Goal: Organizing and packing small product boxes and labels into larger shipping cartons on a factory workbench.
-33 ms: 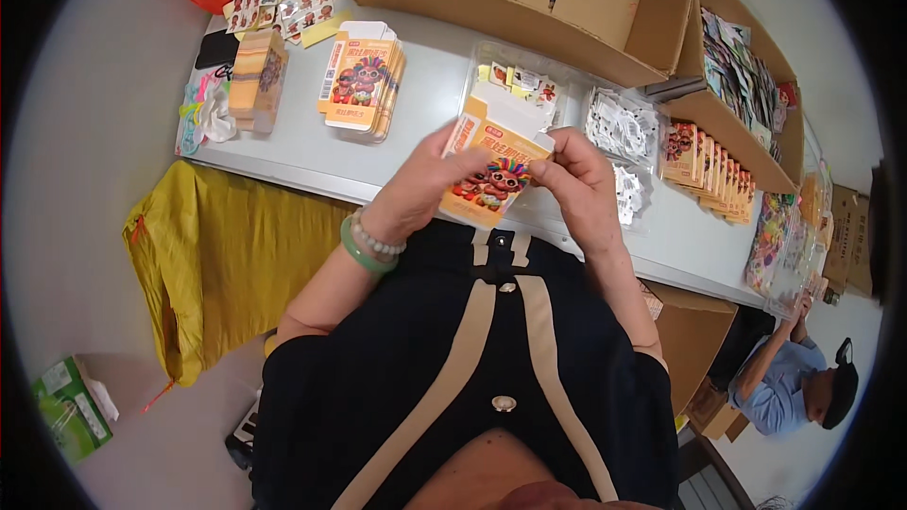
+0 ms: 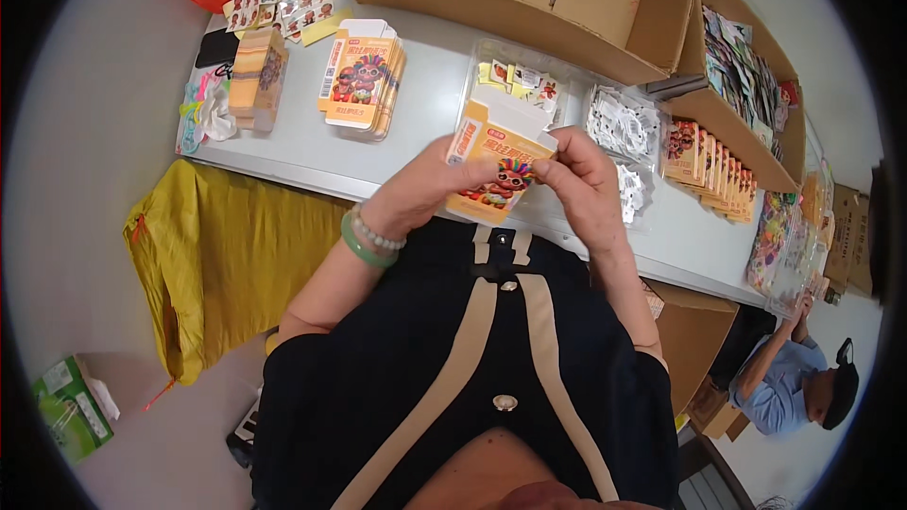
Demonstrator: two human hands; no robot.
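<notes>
A person is holding a yellow-and-white printed carton over the near edge of the pale surface, just in front of the body. The left hand is gripping the carton from its left side, the thumb lying across the printed front while the other fingers are mostly hiding behind. The right hand is closing at the right edge, thumb and curled fingers pinching near the upper corner. The carton is tilting slightly, and its white top flap is standing open, pointing away from the person. A green bangle and a string of pale beads are circling the left wrist.

Beyond the carton, a clear tray is holding yellow and white printed pieces. To its right, clear containers are carrying heaps of small white pieces, and farther right a row of printed cartons is leaning together. To the left, a stack of similar cartons is lying on the surface, with another stack standing near it. A large cardboard box is sitting along the far side, and a second box is holding many packets. A yellow-green cloth is hanging below the front edge. At the far right, a co-worker in blue is reaching toward the surface.
</notes>
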